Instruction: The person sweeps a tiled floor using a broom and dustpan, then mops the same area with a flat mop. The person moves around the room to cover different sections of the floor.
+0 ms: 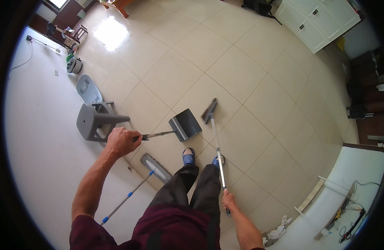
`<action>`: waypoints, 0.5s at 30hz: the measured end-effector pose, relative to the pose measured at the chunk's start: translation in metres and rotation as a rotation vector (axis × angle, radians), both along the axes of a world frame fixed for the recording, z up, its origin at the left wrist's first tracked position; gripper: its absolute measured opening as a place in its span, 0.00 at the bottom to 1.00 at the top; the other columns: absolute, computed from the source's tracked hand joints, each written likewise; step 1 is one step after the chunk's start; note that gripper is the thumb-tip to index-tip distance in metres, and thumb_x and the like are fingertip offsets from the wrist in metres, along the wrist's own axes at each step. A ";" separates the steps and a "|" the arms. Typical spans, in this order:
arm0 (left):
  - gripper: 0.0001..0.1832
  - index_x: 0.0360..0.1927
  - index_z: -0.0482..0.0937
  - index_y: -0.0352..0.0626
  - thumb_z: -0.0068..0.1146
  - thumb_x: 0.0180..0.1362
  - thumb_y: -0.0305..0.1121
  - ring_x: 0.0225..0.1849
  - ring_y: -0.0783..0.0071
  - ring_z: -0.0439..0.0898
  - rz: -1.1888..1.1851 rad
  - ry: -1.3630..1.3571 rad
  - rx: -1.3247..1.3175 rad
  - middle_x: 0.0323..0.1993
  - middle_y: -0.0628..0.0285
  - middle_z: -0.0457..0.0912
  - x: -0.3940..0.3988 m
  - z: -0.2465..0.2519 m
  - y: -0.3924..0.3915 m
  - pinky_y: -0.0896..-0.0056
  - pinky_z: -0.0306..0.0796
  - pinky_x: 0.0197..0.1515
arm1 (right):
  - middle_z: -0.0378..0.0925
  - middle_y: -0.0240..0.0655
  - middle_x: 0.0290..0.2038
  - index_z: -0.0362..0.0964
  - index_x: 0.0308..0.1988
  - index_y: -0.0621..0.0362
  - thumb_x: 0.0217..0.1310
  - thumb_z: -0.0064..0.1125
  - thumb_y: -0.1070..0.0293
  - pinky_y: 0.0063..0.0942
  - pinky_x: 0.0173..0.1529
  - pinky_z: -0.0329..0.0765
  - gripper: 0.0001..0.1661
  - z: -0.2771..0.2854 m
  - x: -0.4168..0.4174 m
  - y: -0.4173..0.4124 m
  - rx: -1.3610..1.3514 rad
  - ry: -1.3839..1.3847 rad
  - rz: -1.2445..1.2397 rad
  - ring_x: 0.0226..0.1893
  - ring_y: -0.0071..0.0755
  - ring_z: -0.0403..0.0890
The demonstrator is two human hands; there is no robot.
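My left hand (123,141) grips the handle of a long-handled dustpan (192,124). The dark pan, with a row of comb teeth along its back, is on or just above the tiles in front of my feet. My right hand (229,200) is closed around the metal pole of a broom (221,162), near its lower end in the picture. The broom's grey head (209,111) looks slightly blurred and is to the right of the pan, apart from it. Bare beige floor tiles (242,131) surround both.
A grey plastic stool (89,122) and a light blue plastic basin (89,89) stand by the white wall on the left. Behind my left foot lies a flat mop (156,167), its pole leaning back. White cabinets (320,22) stand far right; crumpled cloths (279,229) lie near right.
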State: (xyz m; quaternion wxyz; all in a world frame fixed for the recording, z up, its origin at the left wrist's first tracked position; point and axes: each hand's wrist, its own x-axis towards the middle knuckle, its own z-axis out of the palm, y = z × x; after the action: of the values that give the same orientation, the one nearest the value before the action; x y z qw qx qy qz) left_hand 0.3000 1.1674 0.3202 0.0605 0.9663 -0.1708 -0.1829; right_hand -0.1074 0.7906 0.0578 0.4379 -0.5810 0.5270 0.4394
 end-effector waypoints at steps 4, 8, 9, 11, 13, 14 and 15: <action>0.09 0.34 0.91 0.50 0.65 0.56 0.40 0.25 0.54 0.85 -0.002 0.002 0.004 0.23 0.56 0.87 0.000 0.002 0.001 0.58 0.81 0.34 | 0.69 0.34 0.16 0.68 0.25 0.58 0.76 0.40 0.36 0.33 0.18 0.68 0.38 0.006 -0.021 0.025 0.155 -0.119 0.052 0.13 0.32 0.71; 0.09 0.34 0.92 0.50 0.66 0.56 0.40 0.26 0.54 0.86 0.010 0.003 0.021 0.24 0.57 0.87 -0.005 0.002 0.011 0.57 0.81 0.35 | 0.69 0.32 0.15 0.69 0.23 0.55 0.75 0.43 0.37 0.34 0.18 0.68 0.36 0.031 -0.042 0.025 0.065 -0.283 0.130 0.13 0.31 0.71; 0.09 0.34 0.92 0.50 0.65 0.56 0.40 0.26 0.54 0.86 0.017 0.005 0.029 0.24 0.57 0.87 -0.007 0.002 0.014 0.57 0.81 0.35 | 0.69 0.31 0.15 0.68 0.22 0.54 0.75 0.43 0.37 0.34 0.18 0.68 0.36 0.043 -0.044 0.021 0.010 -0.306 0.137 0.13 0.31 0.71; 0.09 0.34 0.92 0.51 0.65 0.56 0.41 0.27 0.54 0.86 0.017 0.004 0.023 0.24 0.57 0.87 -0.010 0.004 0.016 0.57 0.81 0.36 | 0.69 0.32 0.15 0.68 0.23 0.54 0.75 0.44 0.38 0.35 0.18 0.68 0.35 0.064 -0.052 0.003 -0.008 -0.194 0.078 0.13 0.31 0.71; 0.10 0.34 0.92 0.51 0.65 0.56 0.42 0.27 0.54 0.86 0.018 -0.004 0.011 0.24 0.57 0.87 -0.015 0.006 0.021 0.56 0.81 0.36 | 0.69 0.32 0.15 0.68 0.23 0.55 0.75 0.45 0.39 0.35 0.17 0.69 0.35 0.083 -0.064 -0.015 -0.042 -0.167 0.044 0.13 0.30 0.71; 0.10 0.34 0.91 0.51 0.65 0.56 0.42 0.27 0.54 0.86 0.016 -0.009 0.002 0.24 0.57 0.87 -0.018 0.003 0.025 0.56 0.81 0.36 | 0.69 0.32 0.15 0.68 0.23 0.55 0.75 0.45 0.40 0.34 0.17 0.69 0.34 0.093 -0.072 -0.023 -0.068 -0.191 0.039 0.12 0.30 0.71; 0.10 0.34 0.91 0.51 0.65 0.56 0.42 0.27 0.54 0.86 0.014 -0.014 -0.007 0.24 0.57 0.87 -0.023 0.004 0.028 0.56 0.81 0.36 | 0.69 0.32 0.15 0.68 0.23 0.55 0.76 0.45 0.41 0.34 0.17 0.69 0.34 0.103 -0.076 -0.028 -0.094 -0.216 0.033 0.12 0.29 0.71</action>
State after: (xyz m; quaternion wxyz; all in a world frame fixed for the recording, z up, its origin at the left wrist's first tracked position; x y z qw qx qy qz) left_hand 0.2768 1.1951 0.3246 0.0642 0.9684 -0.1651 -0.1753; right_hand -0.1838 0.7622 0.1612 0.4572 -0.6533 0.4872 0.3562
